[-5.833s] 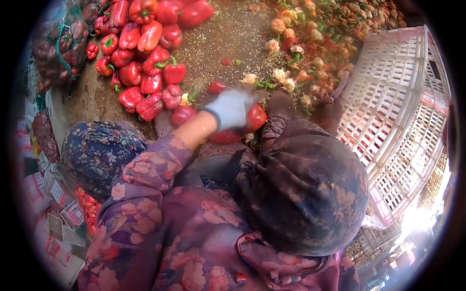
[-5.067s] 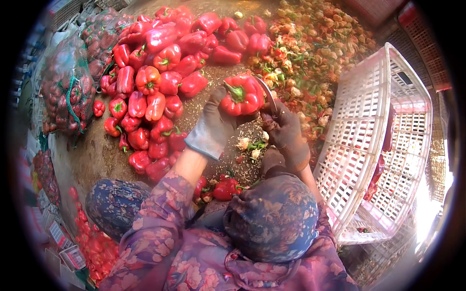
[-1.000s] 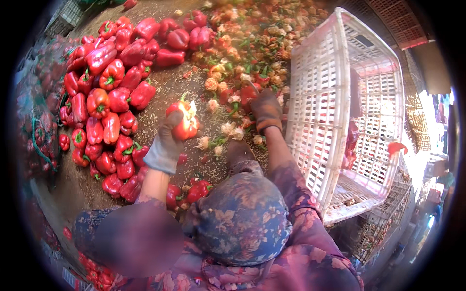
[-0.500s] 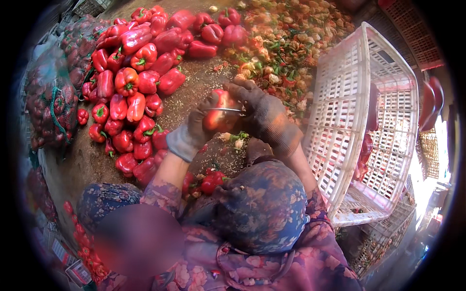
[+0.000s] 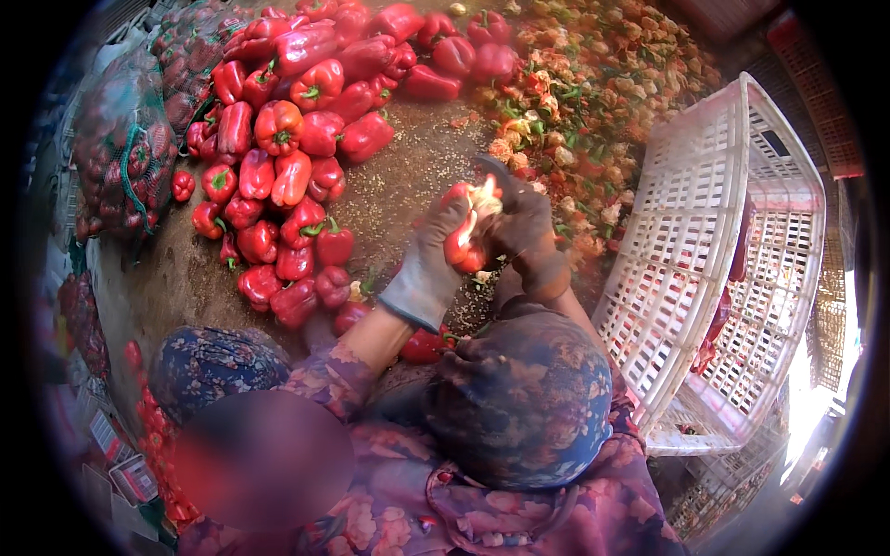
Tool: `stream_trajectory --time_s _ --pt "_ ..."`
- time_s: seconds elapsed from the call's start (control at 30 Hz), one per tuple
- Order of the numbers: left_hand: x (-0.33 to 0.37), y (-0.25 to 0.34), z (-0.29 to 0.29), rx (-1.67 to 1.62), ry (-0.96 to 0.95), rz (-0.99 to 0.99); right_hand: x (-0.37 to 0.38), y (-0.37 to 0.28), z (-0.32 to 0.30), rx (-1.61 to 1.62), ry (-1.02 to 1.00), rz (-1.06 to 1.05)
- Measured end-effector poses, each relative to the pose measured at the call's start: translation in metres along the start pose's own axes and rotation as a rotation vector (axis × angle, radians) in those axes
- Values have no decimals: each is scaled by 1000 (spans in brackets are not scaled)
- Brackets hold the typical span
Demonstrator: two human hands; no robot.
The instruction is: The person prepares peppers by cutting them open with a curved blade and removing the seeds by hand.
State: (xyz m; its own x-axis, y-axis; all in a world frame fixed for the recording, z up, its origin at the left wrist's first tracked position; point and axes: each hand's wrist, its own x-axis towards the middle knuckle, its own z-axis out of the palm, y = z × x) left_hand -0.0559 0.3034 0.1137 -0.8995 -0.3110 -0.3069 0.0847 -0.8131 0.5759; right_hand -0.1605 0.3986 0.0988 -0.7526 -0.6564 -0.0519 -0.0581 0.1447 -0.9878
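My left hand, in a dirty grey work glove, is closed around a red bell pepper. The pepper is cut open, and its pale core shows at the opening, between my two hands. Against the far right side of the pepper, my gloved right hand has its fingers curled in. What those fingers grip is hidden. Whole red bell peppers lie in a heap to the left of my hands, and a few more sit just below my left wrist.
At the far right spreads a pile of pepper cores. A white slatted plastic crate stands tilted at the right, with red peppers inside. Green mesh sacks of peppers stand at the left. Pale seeds litter the brown ground. My knees in flowered cloth fill the lower middle.
A thin metal strip lay across the pepper by my right hand earlier; it no longer shows. The pepper is turned and its pale core is exposed. My hands and the whole view have shifted.
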Motion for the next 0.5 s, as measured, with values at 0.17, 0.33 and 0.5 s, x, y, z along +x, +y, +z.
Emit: stream_trajectory --time_s 0.17,0.33,0.5 --pt "1 3 -17 -80 11 -113 19 4 -27 -214 86 314" --pt "11 29 -2 105 42 156 7 -8 -24 378 74 229" --pt "26 48 3 694 88 149 -10 6 -28 785 -138 289"
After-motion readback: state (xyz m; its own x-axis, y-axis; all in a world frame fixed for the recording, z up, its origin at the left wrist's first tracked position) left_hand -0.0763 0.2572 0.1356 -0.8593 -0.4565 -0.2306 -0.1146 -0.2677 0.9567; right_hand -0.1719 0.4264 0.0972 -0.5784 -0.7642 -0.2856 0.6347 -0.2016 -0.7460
